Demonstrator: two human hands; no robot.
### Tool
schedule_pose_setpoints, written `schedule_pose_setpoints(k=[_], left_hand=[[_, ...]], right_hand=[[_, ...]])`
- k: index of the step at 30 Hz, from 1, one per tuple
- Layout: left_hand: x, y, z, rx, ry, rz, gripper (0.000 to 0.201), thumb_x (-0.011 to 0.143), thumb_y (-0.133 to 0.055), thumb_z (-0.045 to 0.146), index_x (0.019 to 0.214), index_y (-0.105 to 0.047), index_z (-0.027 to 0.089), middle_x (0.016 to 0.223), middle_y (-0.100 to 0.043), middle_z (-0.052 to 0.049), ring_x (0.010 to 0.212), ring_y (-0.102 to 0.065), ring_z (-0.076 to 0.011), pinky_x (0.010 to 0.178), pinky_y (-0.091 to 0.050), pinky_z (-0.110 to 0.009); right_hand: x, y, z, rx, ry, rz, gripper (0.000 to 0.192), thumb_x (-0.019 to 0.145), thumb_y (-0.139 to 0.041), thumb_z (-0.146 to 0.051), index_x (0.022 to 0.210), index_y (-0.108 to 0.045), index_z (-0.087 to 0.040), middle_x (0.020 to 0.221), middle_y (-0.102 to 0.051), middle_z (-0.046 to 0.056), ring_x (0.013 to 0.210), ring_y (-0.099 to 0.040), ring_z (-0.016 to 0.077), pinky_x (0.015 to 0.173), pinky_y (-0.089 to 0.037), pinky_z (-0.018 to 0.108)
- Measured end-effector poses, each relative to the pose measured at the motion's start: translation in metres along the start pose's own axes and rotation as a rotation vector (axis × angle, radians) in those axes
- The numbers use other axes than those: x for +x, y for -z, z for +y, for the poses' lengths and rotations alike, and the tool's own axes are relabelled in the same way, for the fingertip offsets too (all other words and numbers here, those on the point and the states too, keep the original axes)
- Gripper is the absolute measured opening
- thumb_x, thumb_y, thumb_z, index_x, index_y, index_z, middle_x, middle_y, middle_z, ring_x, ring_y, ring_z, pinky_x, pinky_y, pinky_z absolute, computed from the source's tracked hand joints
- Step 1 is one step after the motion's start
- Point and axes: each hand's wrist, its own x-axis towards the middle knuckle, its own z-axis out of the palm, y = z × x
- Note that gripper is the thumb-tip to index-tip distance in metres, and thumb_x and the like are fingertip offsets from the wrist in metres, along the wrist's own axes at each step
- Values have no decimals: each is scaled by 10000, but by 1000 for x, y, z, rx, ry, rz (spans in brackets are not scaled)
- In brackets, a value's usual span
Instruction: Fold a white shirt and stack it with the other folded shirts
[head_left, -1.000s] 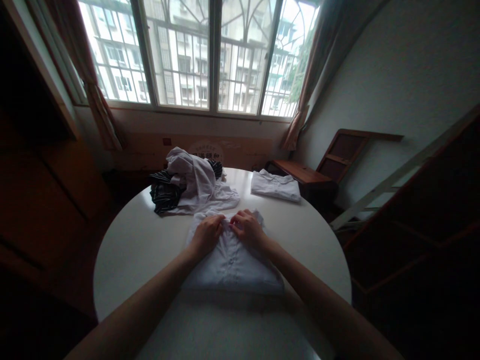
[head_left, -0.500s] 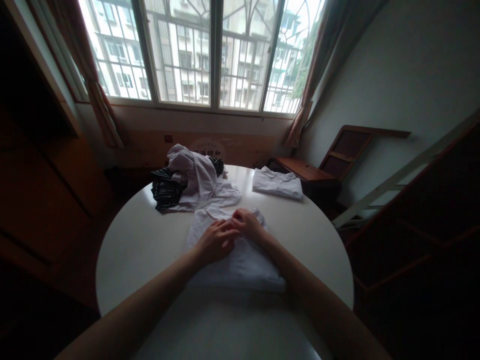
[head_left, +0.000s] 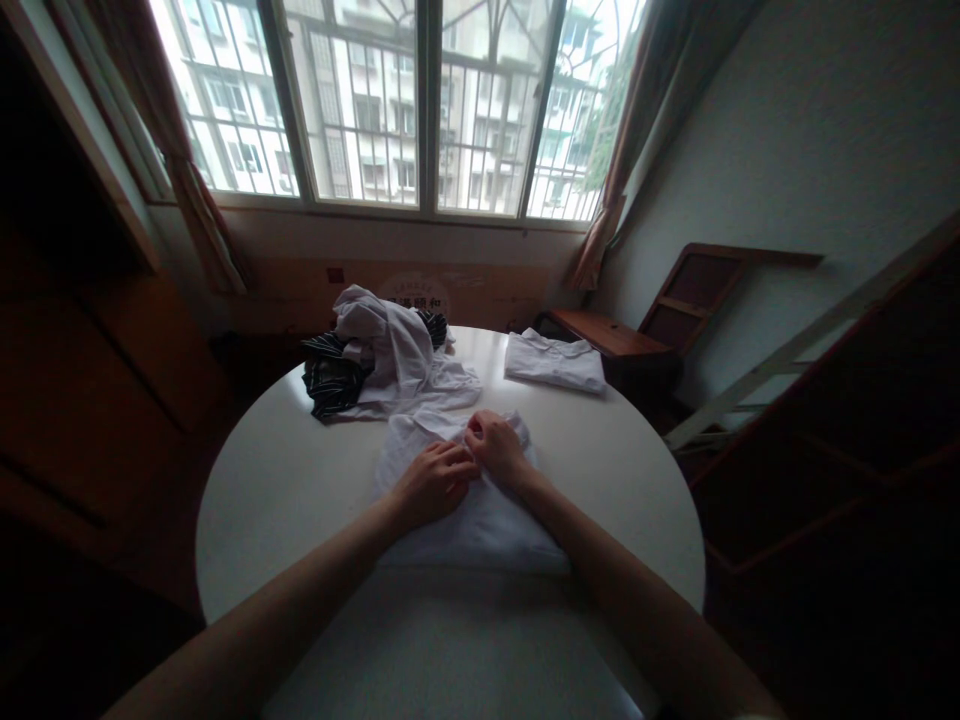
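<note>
A folded white shirt lies on the round white table right in front of me, its collar toward the window. My left hand rests on the shirt's upper middle, fingers curled and closed on the cloth. Just beyond and to the right, close to the collar, my right hand pinches the shirt's front; its fingertips nearly meet those of the left. The exact bit of cloth between the fingers is too small to make out.
Another folded white shirt sits at the table's back right. At the back left is a heap of rumpled pale clothing with a black striped garment. A wooden chair stands behind the table, under the barred window.
My right hand has shifted slightly toward the collar, its fingers a little more bent. The left hand stays almost in place on the shirt.
</note>
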Motion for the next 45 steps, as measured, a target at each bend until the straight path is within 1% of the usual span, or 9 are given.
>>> schedule_pose_setpoints(k=[5,9,16,20,23,28,34,40,45], left_hand=[[0,1,-2,7,161,57,183,787,-422,125,801,-593,190,769,-606,-32,736,-541,-144,701,-418,-262],[1,3,-2,42,139,37,188,813,-415,156,724,-577,189,702,-591,-22,686,-532,-140,652,-399,-246],[1,4,-3,60,110,34,182,812,-428,163,715,-581,183,702,-594,-23,675,-530,-135,640,-393,-242],[0,4,-4,63,100,31,170,803,-440,159,712,-581,185,700,-590,-18,668,-528,-129,635,-393,-237],[-1,4,-4,72,98,37,167,803,-443,160,710,-579,184,694,-583,-17,673,-529,-129,644,-394,-239],[-2,3,-3,74,97,48,168,806,-433,160,714,-572,180,694,-569,-15,652,-519,-121,621,-394,-229],[-1,2,1,112,135,55,139,791,-438,148,743,-565,177,735,-586,-18,647,-519,-119,603,-392,-220],[-2,-1,0,79,186,33,128,781,-443,151,789,-566,185,760,-590,-20,666,-530,-123,627,-403,-223],[-2,-2,-2,55,228,47,137,755,-451,119,809,-554,191,781,-588,-24,712,-531,-144,664,-409,-243]], right_hand=[[12,18,8,72,9,-225,246,810,-412,-199,733,-641,-151,699,-640,37,645,-523,121,596,-336,211],[30,30,13,2,36,-380,210,763,-487,-203,769,-689,-145,707,-662,43,650,-534,132,578,-337,212],[72,44,5,14,1,-930,151,648,-596,-171,734,-694,-95,467,-524,-33,453,-408,70,472,-303,192],[81,48,-2,39,1,-1045,143,653,-589,-174,732,-683,-100,453,-502,-51,425,-399,58,453,-306,179],[80,47,-4,39,33,-1056,133,667,-561,-152,723,-670,-100,447,-478,-59,429,-387,56,455,-300,174],[76,44,-4,-7,136,-991,150,688,-511,-93,691,-660,-101,498,-495,-54,488,-381,58,506,-301,172],[74,46,-8,-338,385,-866,238,723,-472,-123,829,-682,-89,667,-619,21,578,-445,99,527,-305,197],[67,39,-10,-368,388,-767,216,735,-469,-135,780,-678,-103,732,-647,66,622,-473,123,543,-298,217],[64,37,0,-288,344,-702,212,768,-450,-148,745,-660,-122,709,-650,49,618,-509,121,553,-337,202]])
